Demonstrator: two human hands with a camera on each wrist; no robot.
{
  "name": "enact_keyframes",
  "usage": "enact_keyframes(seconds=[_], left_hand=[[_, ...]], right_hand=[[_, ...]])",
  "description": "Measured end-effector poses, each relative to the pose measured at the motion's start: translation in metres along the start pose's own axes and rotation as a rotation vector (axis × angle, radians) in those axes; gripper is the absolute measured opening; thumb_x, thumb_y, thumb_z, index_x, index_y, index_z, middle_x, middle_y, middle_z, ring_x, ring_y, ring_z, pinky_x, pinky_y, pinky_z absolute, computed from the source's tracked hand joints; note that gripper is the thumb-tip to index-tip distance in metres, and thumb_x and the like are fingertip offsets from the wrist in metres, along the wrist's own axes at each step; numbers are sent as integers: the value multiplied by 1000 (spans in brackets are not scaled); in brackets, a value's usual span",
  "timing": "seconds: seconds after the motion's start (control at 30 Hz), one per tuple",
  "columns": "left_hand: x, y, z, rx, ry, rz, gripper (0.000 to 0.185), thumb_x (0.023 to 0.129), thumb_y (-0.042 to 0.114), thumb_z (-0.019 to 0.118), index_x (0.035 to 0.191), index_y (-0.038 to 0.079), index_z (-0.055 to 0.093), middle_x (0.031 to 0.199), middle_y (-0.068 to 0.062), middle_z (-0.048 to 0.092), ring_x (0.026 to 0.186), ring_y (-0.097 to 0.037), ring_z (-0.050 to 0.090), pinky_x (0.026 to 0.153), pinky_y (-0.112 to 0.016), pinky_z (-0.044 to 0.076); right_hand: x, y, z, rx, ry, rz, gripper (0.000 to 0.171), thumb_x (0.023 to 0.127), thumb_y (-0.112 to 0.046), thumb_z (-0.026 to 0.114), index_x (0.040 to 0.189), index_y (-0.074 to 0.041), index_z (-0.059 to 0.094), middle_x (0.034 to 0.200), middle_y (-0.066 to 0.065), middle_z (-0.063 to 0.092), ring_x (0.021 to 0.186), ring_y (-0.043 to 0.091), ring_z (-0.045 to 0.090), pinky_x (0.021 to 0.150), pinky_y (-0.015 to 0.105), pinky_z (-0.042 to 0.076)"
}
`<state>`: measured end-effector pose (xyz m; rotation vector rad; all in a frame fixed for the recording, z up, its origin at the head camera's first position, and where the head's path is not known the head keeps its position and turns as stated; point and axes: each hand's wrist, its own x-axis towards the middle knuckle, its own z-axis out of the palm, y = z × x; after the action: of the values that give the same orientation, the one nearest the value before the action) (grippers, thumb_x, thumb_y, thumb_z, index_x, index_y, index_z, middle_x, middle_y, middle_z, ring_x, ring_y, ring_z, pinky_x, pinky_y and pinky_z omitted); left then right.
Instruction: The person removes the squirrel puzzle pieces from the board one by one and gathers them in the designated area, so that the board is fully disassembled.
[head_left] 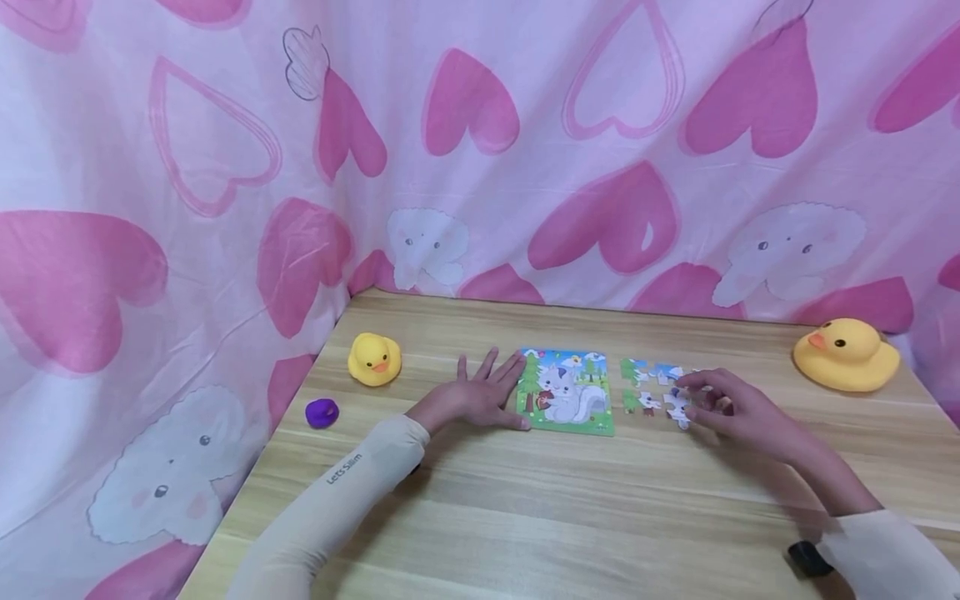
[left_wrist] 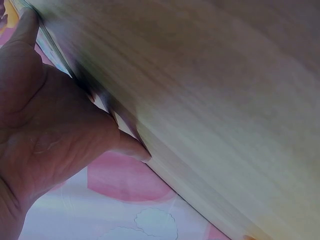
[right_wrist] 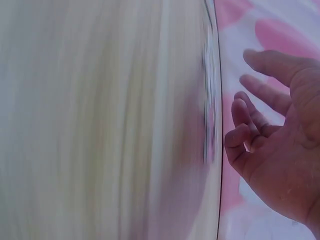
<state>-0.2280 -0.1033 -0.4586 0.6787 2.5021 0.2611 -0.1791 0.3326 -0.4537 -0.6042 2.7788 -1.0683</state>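
You are pressing your left hand [head_left: 476, 396] flat on the desk [head_left: 525, 517], fingers spread and straight, its fingertips touching the left edge of the puzzle board [head_left: 567, 392], which seems to be keeping the board from sliding. The board is lying flat near the middle of the desk, showing a white squirrel picture. Your right hand [head_left: 738, 410] is hovering over the loose puzzle pieces [head_left: 652, 387] scattered just right of the board, fingers loosely bent; whether it is pinching a piece, you cannot tell from these views. A small yellow duck [head_left: 374, 359] and a purple lump [head_left: 322, 412] are sitting to the left, a larger duck [head_left: 846, 355] far right.
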Motion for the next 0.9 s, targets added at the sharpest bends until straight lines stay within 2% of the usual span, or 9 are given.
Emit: enact_keyframes(seconds=[0.27, 0.5, 0.6, 0.9], left_hand=[[9, -5, 3, -1, -9, -19, 116, 93, 79, 57, 169, 30, -16, 176, 15, -25, 163, -28, -30, 120, -75, -22], [2, -3, -1, 1, 4, -6, 115, 93, 81, 55, 170, 29, -12, 178, 13, -20, 165, -31, -24, 121, -79, -18], [-3, 0, -5, -18, -5, -10, 114, 94, 79, 55, 170, 27, -11, 178, 11, -19, 165, -31, -24, 122, -77, -18], [4, -4, 1, -10, 3, -2, 115, 92, 82, 55, 170, 29, -12, 178, 12, -20, 165, -32, -23, 121, -78, -18]], right_hand=[[17, -34, 31, 125, -39, -29, 43, 101, -19, 73, 142, -10, 60, 127, 13, 65, 94, 9, 58, 76, 23, 53], [33, -55, 58, 204, -119, -36, 46, 103, -22, 71, 146, -13, 58, 139, 10, 66, 97, 13, 59, 78, 21, 52], [38, -64, 66, 210, -169, -33, 49, 102, -25, 72, 148, -16, 58, 138, 8, 66, 96, 16, 57, 77, 22, 51], [57, -86, 83, 178, -259, -39, 51, 102, -29, 72, 150, -23, 57, 138, 4, 66, 99, 22, 60, 80, 24, 54]])
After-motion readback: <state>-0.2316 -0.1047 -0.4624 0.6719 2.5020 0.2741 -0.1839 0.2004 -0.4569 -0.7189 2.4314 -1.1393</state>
